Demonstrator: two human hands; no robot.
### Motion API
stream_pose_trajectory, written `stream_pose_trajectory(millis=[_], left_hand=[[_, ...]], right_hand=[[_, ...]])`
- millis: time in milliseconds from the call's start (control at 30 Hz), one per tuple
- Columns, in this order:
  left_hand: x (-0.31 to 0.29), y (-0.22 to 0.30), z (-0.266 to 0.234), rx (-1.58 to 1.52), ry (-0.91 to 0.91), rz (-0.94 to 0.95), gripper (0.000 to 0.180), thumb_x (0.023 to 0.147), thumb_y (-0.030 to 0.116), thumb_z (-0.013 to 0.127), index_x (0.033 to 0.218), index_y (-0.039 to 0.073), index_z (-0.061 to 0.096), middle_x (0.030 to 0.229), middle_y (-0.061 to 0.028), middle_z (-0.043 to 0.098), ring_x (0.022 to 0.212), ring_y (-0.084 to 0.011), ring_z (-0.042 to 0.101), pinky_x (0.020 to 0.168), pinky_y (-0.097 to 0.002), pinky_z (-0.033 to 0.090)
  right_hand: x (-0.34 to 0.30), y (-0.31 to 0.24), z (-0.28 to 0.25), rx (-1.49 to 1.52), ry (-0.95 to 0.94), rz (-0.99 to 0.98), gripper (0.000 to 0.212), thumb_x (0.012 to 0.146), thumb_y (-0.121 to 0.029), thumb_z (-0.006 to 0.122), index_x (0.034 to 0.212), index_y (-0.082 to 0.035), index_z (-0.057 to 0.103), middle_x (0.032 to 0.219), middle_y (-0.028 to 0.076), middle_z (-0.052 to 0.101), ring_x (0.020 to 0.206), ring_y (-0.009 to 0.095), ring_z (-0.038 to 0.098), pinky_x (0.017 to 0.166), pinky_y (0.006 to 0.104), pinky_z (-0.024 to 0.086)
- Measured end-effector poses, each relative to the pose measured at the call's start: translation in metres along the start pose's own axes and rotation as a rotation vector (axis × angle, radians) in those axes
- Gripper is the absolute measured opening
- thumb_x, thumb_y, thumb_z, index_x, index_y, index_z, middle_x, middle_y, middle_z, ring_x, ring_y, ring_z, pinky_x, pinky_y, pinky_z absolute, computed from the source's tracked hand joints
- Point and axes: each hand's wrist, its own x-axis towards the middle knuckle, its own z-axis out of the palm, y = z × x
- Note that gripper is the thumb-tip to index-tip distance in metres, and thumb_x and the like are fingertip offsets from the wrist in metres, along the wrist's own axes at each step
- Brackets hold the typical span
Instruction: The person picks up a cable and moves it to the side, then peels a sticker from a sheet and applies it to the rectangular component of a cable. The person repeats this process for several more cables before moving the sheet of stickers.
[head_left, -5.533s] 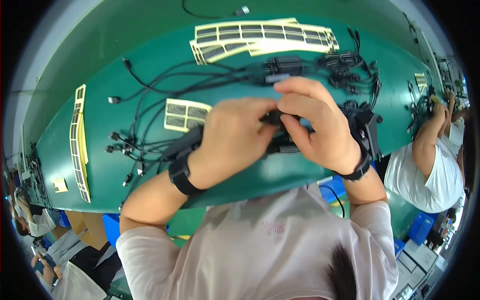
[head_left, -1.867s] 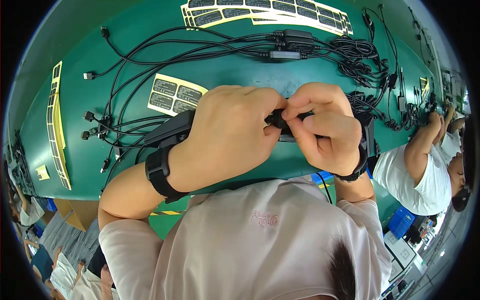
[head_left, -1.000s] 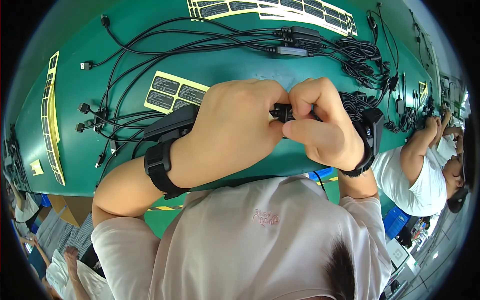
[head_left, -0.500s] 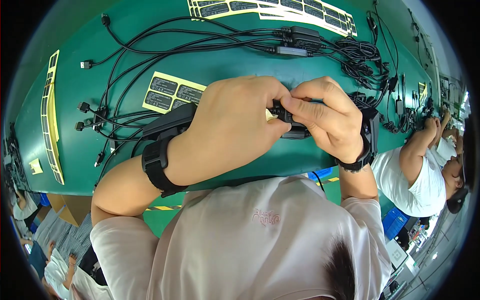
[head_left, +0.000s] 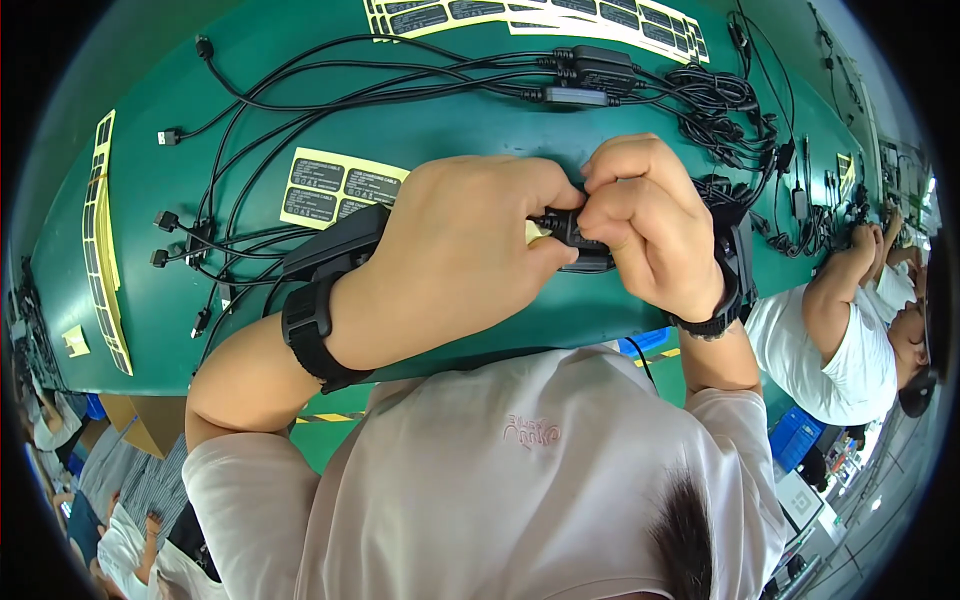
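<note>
The work is mid-handling: at the centre of the frame, the left hand pinches a small black box in its grip, while the right hand curls over the box's right end, its thumb hidden, so its grip cannot be told. Whether that box bears a label is hidden too. Dark labels remain on the yellow sheet left of centre, and boxed cables lie across the top.

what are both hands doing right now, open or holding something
Left hand: closed, pinching a black cable part between thumb and forefinger.
Right hand: closed, curled onto the same part's right end.
</note>
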Motion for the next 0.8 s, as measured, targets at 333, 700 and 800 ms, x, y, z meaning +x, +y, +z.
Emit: stream_pose_trajectory(millis=[333,700,800], left_hand=[[0.003,-0.007,0.000,0.082,0.007,0.258,0.026,0.069,0.016,0.077,0.090,0.002,0.068,0.077,-0.0094,0.066,0.069,-0.0231,0.064,0.062,-0.0299,0.049],[0.002,-0.001,0.002,-0.157,0.087,0.151,0.013,0.084,0.020,0.068,0.086,0.007,0.070,0.056,-0.0082,0.054,0.048,-0.0230,0.052,0.045,-0.0313,0.039],[0.003,0.001,0.003,-0.113,0.166,0.174,0.013,0.084,0.019,0.068,0.088,0.007,0.071,0.055,-0.0074,0.052,0.046,-0.0218,0.049,0.044,-0.0309,0.037]], right_hand=[[-0.005,0.001,-0.039,0.452,0.186,0.183,0.007,0.079,-0.006,0.065,0.084,-0.003,0.061,0.093,0.009,0.056,0.085,0.021,0.056,0.074,0.0302,0.045],[0.008,-0.017,-0.029,0.073,0.283,0.194,0.017,0.078,-0.008,0.069,0.094,-0.001,0.066,0.099,0.009,0.062,0.089,0.022,0.057,0.080,0.0309,0.044],[-0.008,-0.026,-0.028,0.254,0.603,0.554,0.018,0.075,-0.008,0.072,0.093,-0.005,0.070,0.096,0.007,0.065,0.089,0.022,0.058,0.082,0.0316,0.044]])
